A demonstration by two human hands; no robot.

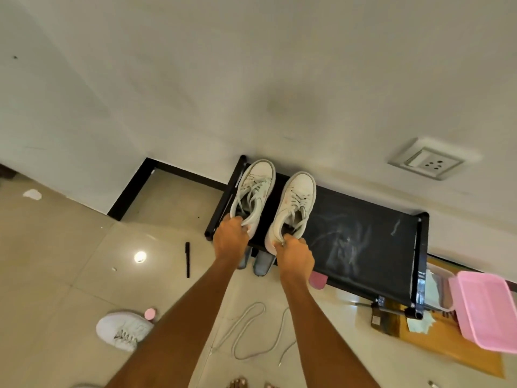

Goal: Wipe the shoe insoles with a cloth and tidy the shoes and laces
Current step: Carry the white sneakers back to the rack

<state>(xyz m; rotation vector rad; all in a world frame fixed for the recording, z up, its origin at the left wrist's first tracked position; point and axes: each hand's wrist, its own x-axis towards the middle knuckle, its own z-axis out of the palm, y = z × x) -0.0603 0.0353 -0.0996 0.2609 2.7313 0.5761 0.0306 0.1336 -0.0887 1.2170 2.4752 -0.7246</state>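
Observation:
Two white laced sneakers stand side by side on the top tier of a black shoe rack (pixel 363 247), toes toward the wall. My left hand (pixel 229 238) grips the heel of the left sneaker (pixel 256 189). My right hand (pixel 295 252) holds the heel of the right sneaker (pixel 296 203). A loose white shoelace (pixel 249 329) lies curled on the floor tiles between my forearms. A third white sneaker (pixel 123 330) lies on the floor at lower left. No cloth is clearly in view.
A pink plastic tub (pixel 486 306) sits right of the rack on a wooden board. Grey shoes (pixel 261 264) and a pink item stand under the rack. A black pen (pixel 187 259) and a small pink lid (pixel 150 313) lie on the floor. A wall socket (pixel 426 163) is above the rack.

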